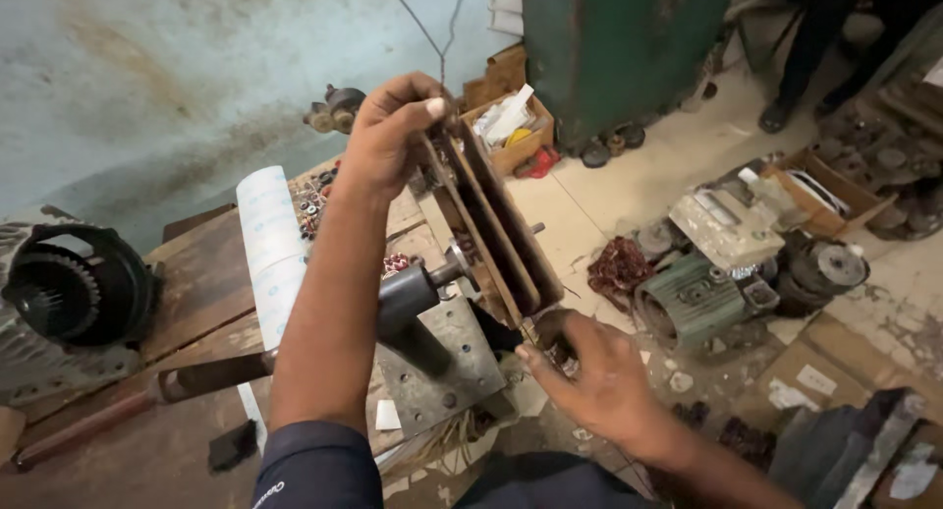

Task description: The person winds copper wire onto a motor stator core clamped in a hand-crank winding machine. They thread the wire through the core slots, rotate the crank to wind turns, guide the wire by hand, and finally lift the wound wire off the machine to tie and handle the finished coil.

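Workshop clutter fills the frame: a worn wooden bench [187,273] on the left and a pale, dusty floor on the right. At centre stands a slotted wooden former [496,229] — flat brown plates set side by side with narrow gaps — mounted on a dark shaft [417,288] that passes through a grey metal bracket plate [442,362].

Reaching in from below, the left hand [388,136] is clenched over the former's upper end; its thumb [422,106] presses across the top edge and the other fingers wrap behind the plates. The right hand [594,371] sits at the former's lower end, at lower centre right, fingers half curled with the fingertips [535,357] touching the bottom corner; whether they pinch anything there cannot be told.

Left of the shaft, a long metal crank handle [128,401] runs toward the lower left. A white paper roll [270,249] lies on the bench just beside the left forearm, and a black ribbed motor housing [74,288] sits at the far left edge.

On the floor at right lie a green electric motor [693,298], a reddish copper wire coil [619,265] and open cardboard boxes [511,126] — one at upper centre beside a green metal cabinet [619,47].
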Demonstrator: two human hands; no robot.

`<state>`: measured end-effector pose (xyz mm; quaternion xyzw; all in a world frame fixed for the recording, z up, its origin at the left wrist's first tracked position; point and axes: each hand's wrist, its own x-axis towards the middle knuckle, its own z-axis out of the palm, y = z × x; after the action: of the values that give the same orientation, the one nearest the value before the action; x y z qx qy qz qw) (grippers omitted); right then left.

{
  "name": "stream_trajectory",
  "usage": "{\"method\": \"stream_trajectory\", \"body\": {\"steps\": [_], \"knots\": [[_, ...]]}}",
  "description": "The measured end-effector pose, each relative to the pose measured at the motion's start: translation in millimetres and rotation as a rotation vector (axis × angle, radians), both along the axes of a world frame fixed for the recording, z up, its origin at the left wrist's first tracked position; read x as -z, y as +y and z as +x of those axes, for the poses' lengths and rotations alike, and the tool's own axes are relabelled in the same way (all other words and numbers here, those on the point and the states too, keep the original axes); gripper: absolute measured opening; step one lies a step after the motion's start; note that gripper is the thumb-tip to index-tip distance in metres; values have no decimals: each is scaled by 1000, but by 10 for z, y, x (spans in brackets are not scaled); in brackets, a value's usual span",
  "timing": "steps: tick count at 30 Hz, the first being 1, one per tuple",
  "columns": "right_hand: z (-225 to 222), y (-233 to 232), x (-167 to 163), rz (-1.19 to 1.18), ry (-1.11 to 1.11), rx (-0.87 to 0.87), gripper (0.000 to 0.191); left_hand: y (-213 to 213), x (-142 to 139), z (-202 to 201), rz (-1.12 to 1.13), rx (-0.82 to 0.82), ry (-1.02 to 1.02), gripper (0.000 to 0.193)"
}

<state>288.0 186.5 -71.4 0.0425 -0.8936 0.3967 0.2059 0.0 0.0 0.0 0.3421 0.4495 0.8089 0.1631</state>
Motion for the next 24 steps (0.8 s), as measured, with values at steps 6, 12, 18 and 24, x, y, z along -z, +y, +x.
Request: {"method": "stream_trajectory", "body": {"steps": [6, 12, 18, 24], "knots": [[-77, -31, 223, -108, 75, -49, 32, -27, -35, -24, 18, 2, 32, 3], [-161, -47, 532, -383, 78, -176, 16, -43, 0, -62, 3, -30, 39, 4], [-226, -49, 652, -934, -113, -345, 11, -25, -17, -79, -12, -81, 77, 5], [-152, -97, 504, -885, -65, -315, 24, -16, -23, -67, -13, -87, 68, 7]]}}
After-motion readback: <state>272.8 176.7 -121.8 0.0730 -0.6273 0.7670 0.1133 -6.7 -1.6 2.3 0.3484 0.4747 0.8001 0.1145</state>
